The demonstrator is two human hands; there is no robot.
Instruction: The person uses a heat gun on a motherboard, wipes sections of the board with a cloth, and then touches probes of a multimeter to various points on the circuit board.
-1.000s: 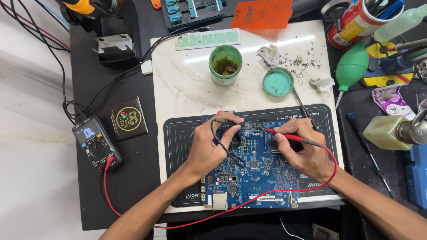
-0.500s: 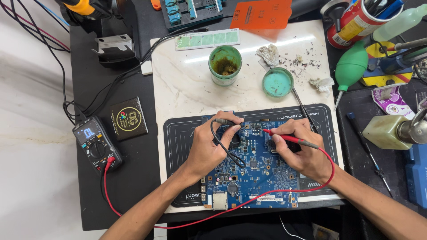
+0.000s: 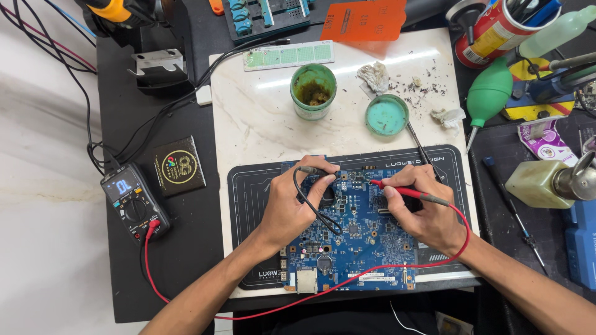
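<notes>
Barely shifted, left hand pinches black probe, right hand red probe; tips hidden.

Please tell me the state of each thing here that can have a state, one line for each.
multimeter: switched on, display lit
red probe: in right hand, tip on circuit board
black probe: in left hand, at board's top edge
green jar: open, brown paste inside
round green tin: open

Circuit board on mat.
</notes>
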